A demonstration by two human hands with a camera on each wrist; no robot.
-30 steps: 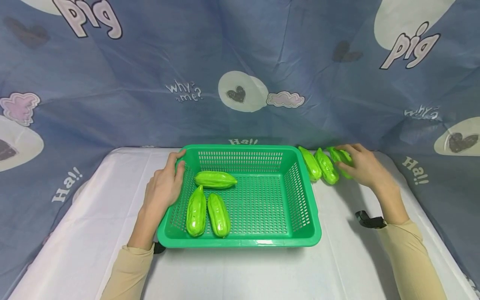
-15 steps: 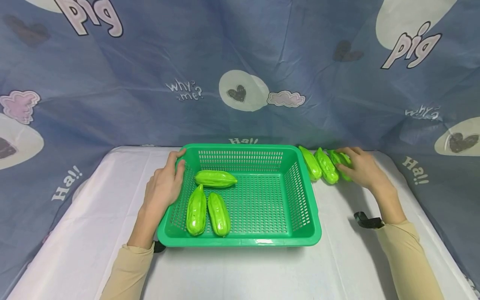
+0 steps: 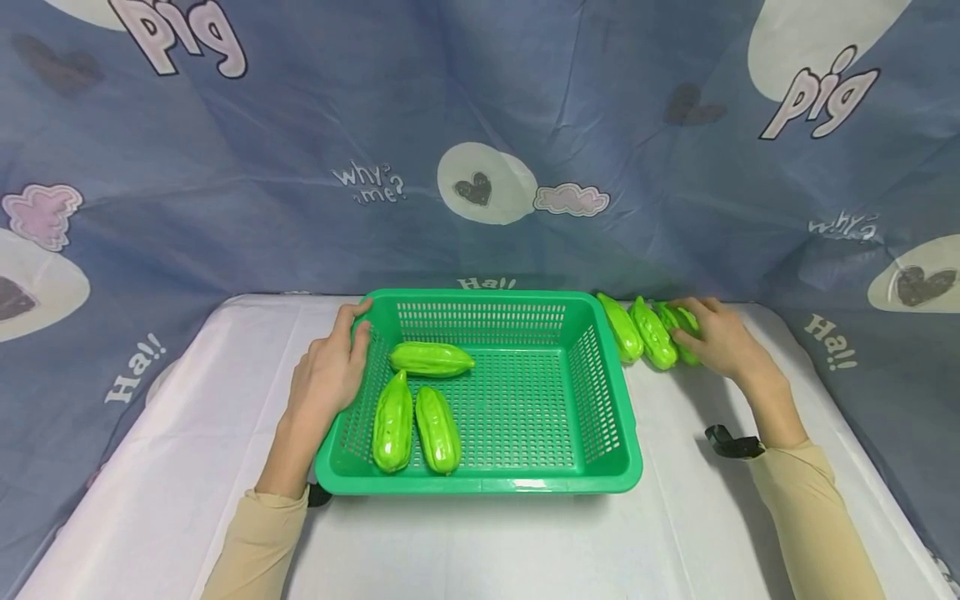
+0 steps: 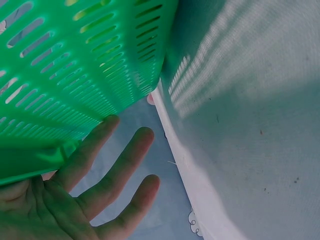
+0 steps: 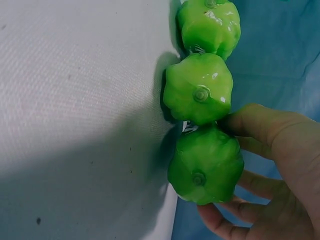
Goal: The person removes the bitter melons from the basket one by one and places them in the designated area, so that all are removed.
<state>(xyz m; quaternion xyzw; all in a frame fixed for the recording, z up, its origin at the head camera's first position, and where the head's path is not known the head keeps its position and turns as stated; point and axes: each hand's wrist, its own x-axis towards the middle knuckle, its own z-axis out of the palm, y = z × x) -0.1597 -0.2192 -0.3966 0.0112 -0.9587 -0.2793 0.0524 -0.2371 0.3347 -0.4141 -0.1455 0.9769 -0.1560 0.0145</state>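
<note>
A green plastic basket with slotted walls stands on the white cloth. My left hand holds its left rim, the thumb over the edge; in the left wrist view three fingers stretch out along the outer wall. Inside lie three bright green, ribbed bitter melons, one crosswise and two lengthwise at the front left. Right of the basket, my right hand grips the outermost bitter melon of a row of three. Its thumb is at the gap beside the middle bitter melon, the other fingers around the far side.
The third bitter melon of the row lies against the basket's right wall. A blue printed cloth rises like a wall directly behind the basket and the row. White cloth stretches along the front.
My right hand and its bitter melon have shifted slightly left, closer to the middle one of the row. My left hand and the basket have stayed in place.
</note>
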